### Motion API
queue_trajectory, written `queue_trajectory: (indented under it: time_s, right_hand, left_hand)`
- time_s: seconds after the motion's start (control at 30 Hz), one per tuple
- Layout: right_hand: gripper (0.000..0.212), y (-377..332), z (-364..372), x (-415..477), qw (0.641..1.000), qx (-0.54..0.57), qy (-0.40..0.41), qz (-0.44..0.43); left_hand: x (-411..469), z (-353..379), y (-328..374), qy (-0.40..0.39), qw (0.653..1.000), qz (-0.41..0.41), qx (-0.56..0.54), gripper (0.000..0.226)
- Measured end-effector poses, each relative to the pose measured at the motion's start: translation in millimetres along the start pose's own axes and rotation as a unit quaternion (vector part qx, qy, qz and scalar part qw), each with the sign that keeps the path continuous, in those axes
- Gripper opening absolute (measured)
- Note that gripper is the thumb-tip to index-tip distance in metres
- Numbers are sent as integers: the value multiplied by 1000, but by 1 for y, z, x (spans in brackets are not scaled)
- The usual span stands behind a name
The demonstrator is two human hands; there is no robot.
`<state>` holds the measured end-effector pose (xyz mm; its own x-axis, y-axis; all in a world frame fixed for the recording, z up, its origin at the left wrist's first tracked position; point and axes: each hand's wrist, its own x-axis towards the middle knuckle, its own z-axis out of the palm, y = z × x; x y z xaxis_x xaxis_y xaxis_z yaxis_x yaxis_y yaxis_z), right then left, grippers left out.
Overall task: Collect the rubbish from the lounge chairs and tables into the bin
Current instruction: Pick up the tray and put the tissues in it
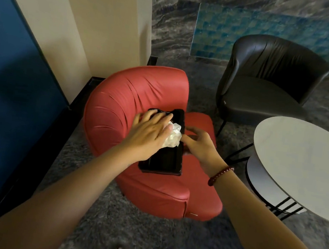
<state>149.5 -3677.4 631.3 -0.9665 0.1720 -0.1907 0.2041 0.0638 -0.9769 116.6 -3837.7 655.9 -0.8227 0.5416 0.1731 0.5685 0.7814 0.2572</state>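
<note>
Both hands met over the black bin (168,161) on the red chair (116,107): left hand (150,131) spread flat on crumpled paper (172,135), right hand (198,142) loosely curled at the bin's right rim, its grip unclear. Pressing the paper fully inside seemed wise.

Grey carpet (128,232), marbled wall (174,24) (teal panel inset), black armchair (265,84), round white table (302,159)

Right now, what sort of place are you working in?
Probably a lounge or waiting area: a red lounge chair, a dark armchair and round nested tables grouped on grey carpet.
</note>
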Motion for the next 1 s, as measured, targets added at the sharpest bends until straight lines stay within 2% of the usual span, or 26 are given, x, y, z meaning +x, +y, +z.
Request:
queue_trajectory:
  time_s: [0.07, 0.13, 0.23, 0.3, 0.4, 0.6, 0.77, 0.9, 1.0]
  right_hand:
    - [32, 1, 5, 13, 1000, 6, -1, 4]
    - [33, 0, 10, 28, 1000, 10, -2, 0]
    - [34, -10, 20, 55, 1000, 21, 2, -9]
    - [34, -18, 28, 76, 1000, 24, 2, -15]
    - [30, -29, 39, 104, 999, 27, -5, -20]
    - [35, -23, 52, 150, 1000, 16, -18, 13]
    - [29, 10, 43, 185, 998, 4, -6, 56]
    - [30, 67, 23, 224, 989, -106, 41, 92]
    - [30, 123, 14, 252, 973, -198, 12, 120]
  left_hand:
    - [11, 6, -15, -30, 999, -25, -10, 46]
    - [23, 12, -28, -46, 998, -37, -31, 47]
    - [45, 12, -43, -27, 987, -68, -143, 74]
    - [62, 9, -56, 8, 961, -118, -250, 96]
    - [89, 9, -82, 25, 934, -174, -309, 111]
    - [130, 29, -123, 27, 915, -197, -351, 103]
    - [158, 60, -141, 2, 923, -202, -329, 98]
    - [183, 93, -158, -2, 937, -202, -284, 94]
    - [200, 130, -172, -10, 936, -223, -271, 94]
